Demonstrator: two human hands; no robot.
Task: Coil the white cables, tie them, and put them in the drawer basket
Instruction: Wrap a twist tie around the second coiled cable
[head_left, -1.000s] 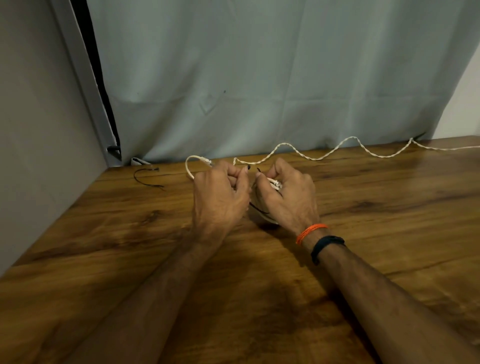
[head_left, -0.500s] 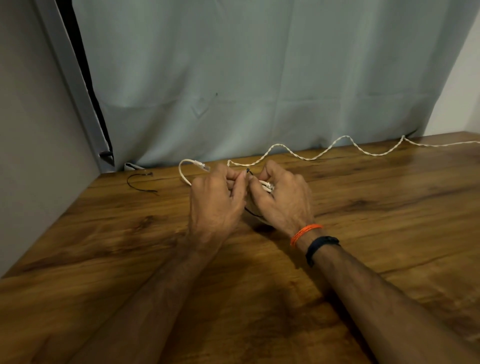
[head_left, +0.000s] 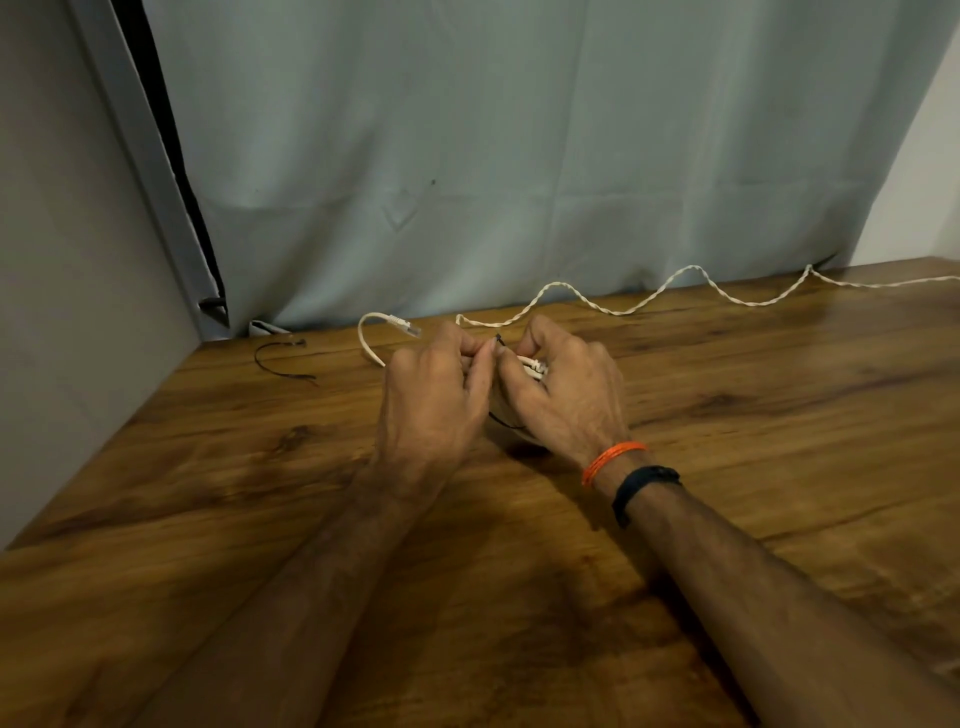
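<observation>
Head view: the left hand (head_left: 431, 410) and right hand (head_left: 566, 395), pressed together mid-table (head_left: 779, 441), pinch a black tie (head_left: 500, 340) over the coil (head_left: 535, 368), so tying is judged in hand; next, cinching, then the loose cable (head_left: 613, 310) behind the hands.

Both hands sit close together mid-table, w/ open wooden table (head_left: 753, 467) from 3 to 9 o'clock via 6. At 10 o'clock a loose black tie (head_left: 283, 364) lies near the grey side wall (head_left: 62, 338), which closes off the 9 o'clock side. At 11 the white cable end w/ plug (head_left: 400, 325) arcs up just beside the left hand (head_left: 431, 405). From 12 to 2 a twisted white cable (head_left: 649, 299) snakes along the table's far edge, right against the curtain (head_left: 519, 156). The right hand (head_left: 566, 395) has bare wood to 3 and 4.
</observation>
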